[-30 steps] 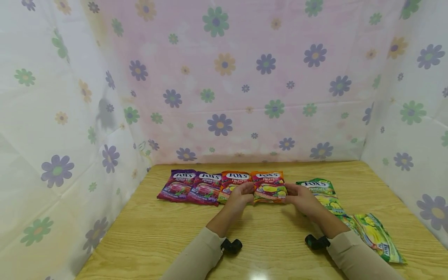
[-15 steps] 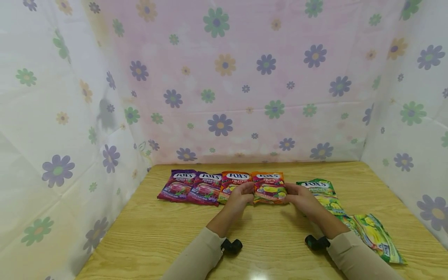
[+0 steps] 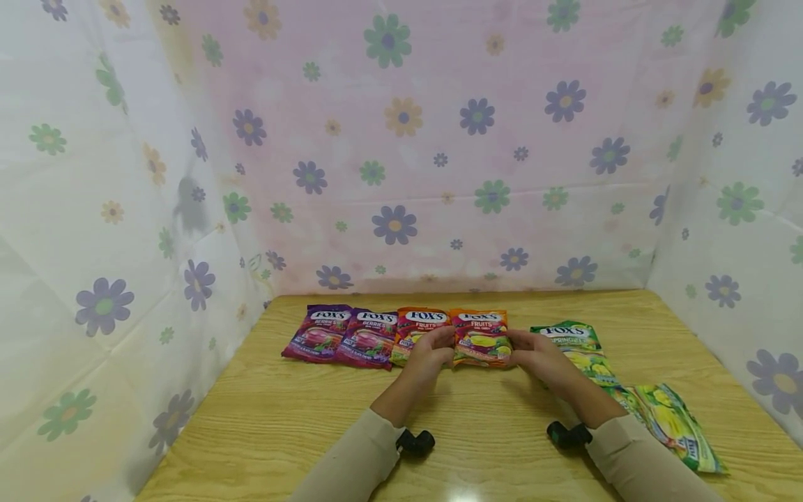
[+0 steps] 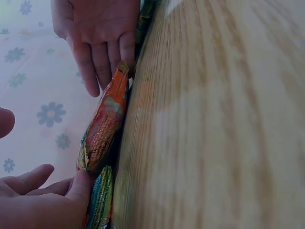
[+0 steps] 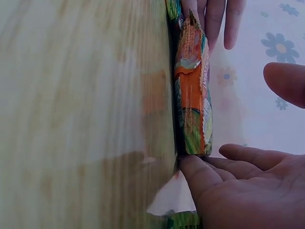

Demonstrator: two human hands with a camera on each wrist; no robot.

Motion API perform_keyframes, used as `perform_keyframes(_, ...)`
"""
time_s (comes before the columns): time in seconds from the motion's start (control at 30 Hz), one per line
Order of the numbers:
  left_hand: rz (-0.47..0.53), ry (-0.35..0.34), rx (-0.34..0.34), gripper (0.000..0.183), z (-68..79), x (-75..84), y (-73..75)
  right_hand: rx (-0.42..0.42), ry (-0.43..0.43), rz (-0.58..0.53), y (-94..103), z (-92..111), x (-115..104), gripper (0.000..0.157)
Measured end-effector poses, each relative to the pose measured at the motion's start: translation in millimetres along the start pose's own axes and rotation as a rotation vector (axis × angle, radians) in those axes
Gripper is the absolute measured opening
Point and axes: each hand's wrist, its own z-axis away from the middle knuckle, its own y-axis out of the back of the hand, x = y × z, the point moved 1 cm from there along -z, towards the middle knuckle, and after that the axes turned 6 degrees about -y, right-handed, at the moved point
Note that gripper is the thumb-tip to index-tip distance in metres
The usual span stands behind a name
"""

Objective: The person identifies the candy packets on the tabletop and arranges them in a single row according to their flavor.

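An orange FOX'S Fruits candy bag (image 3: 480, 337) lies flat on the wooden table (image 3: 477, 432), fourth in a row of bags. My left hand (image 3: 431, 352) touches its left edge and my right hand (image 3: 534, 355) touches its right edge, both with fingers straight. In the left wrist view the left fingers (image 4: 71, 188) meet the bag's near corner (image 4: 106, 121), and the right hand's fingers (image 4: 107, 52) rest against its far end. The right wrist view shows the same bag (image 5: 193, 86) between my right fingers (image 5: 205, 174) and the left fingertips (image 5: 214, 19).
Left of it lie a second orange Fruits bag (image 3: 415, 329) and two purple Berries bags (image 3: 341, 333). Green bags (image 3: 574, 341) lie to the right, with another (image 3: 674, 422) near the table's right front. Flowered cloth walls (image 3: 401, 139) close in three sides.
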Motion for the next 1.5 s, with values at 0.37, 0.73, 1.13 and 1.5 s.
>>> perform_keyframes(0.37,-0.219,-0.082,-0.021,0.053,5.9,12.6,-17.1,0.034,0.001,0.068,21.6,12.4,-13.5,0.072)
perform_keyframes(0.73,-0.231,-0.078,-0.071,0.055,-5.8,20.1,-52.6,0.091,0.072,0.105,63.3,35.4,-22.9,0.063)
perform_keyframes(1.13,-0.027,0.032,-0.055,0.054,-25.3,18.4,-102.8,0.169,0.019,0.12,100.2,44.4,-13.3,0.064)
perform_keyframes(1.5,0.102,0.168,0.066,0.061,-41.0,7.8,-138.8,0.189,-0.174,0.169,126.5,52.4,5.3,0.07)
